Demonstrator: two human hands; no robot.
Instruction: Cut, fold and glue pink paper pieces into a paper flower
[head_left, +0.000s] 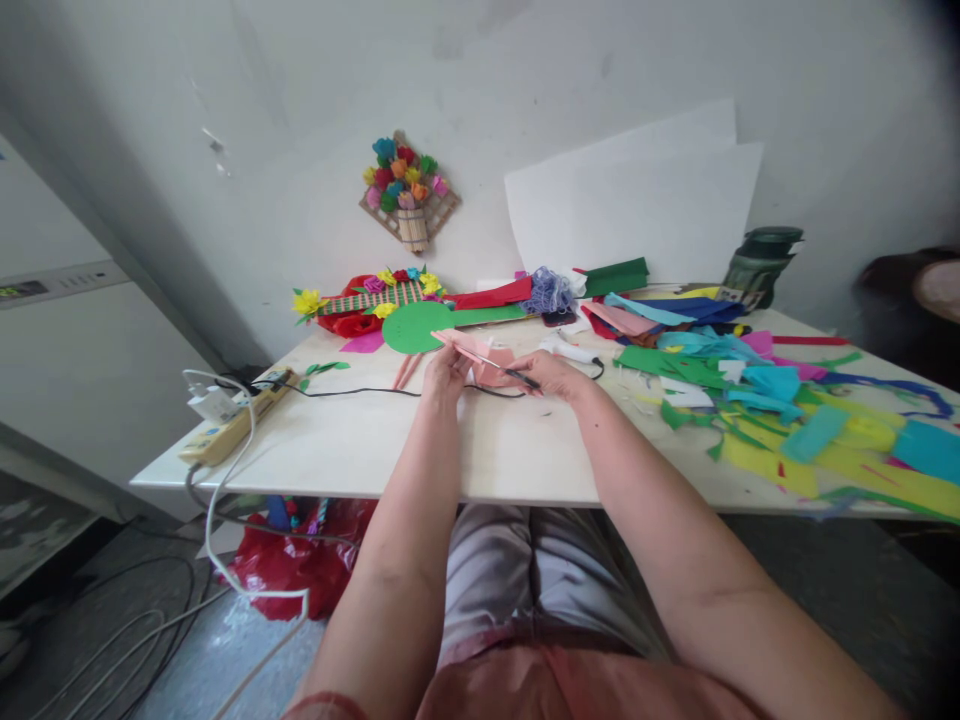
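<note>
Over the middle of the table, my left hand pinches a piece of salmon-pink paper. My right hand is closed round the dark handles of a pair of scissors, whose blades point left along the pink sheet. Whether the blades are apart is too small to tell. Just left of my left hand lie narrow pink strips. Behind it sits a round green paper piece. A white tool that looks like a glue gun rests beyond my right hand, with a black cord at its end.
Coloured paper scraps cover the table's right side, with a dark green bottle behind them. A yellow power strip with a white plug is at the left edge. A black cord crosses the table. A flower-trimmed craft piece lies at the back.
</note>
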